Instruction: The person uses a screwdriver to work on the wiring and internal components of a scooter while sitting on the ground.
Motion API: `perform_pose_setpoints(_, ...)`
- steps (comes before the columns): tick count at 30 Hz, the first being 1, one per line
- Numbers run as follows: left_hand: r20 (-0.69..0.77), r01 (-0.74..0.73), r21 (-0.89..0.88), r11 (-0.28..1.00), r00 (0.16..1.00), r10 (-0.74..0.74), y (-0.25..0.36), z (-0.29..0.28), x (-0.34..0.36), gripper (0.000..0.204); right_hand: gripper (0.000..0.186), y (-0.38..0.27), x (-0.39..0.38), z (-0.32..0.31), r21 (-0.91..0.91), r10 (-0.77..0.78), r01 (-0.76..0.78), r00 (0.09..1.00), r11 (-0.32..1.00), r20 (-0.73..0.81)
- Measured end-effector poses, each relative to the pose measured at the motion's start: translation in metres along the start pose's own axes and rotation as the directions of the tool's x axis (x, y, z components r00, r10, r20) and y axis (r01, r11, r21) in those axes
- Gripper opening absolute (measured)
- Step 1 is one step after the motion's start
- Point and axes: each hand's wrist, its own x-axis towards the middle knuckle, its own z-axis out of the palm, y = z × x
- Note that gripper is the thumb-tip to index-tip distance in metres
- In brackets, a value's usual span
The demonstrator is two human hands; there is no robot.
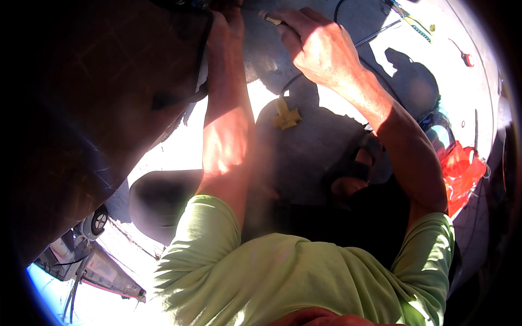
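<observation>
My right hand (324, 50) is at the upper middle, its fingers closed round a small slim piece with a pale metallic band (272, 19). Its tip points left, toward my other hand; its exact kind is too small to tell. At the top edge, my left hand (228, 19) reaches in beside a large dark brown panel (125, 81). Shadow and the frame's edge hide its fingers, so its hold does not show. Below and between the forearms, a yellow cross-shaped plug splitter (286, 115) lies on the ground with a dark cord running from it.
A thin metal rod (379, 33) and a green-and-yellow tool (417, 30) lie at the upper right. Farther right are a small red round item (467, 60) and a red plastic bag (461, 171). A wheeled object (98, 221) stands lower left.
</observation>
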Motion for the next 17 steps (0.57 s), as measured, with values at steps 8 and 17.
perform_pose_setpoints(8,0.013,-0.030,0.026,0.999,0.999,0.030,0.002,-0.010,0.011,0.033,0.038,0.020,0.014,-0.015,0.675,0.367,-0.710,0.693,0.199,0.621)
perform_pose_setpoints(17,0.113,-0.119,0.153,0.981,0.988,0.102,0.016,0.029,-0.030,0.031,0.036,0.006,0.020,0.014,0.483,0.504,-0.627,0.778,0.611,0.374)
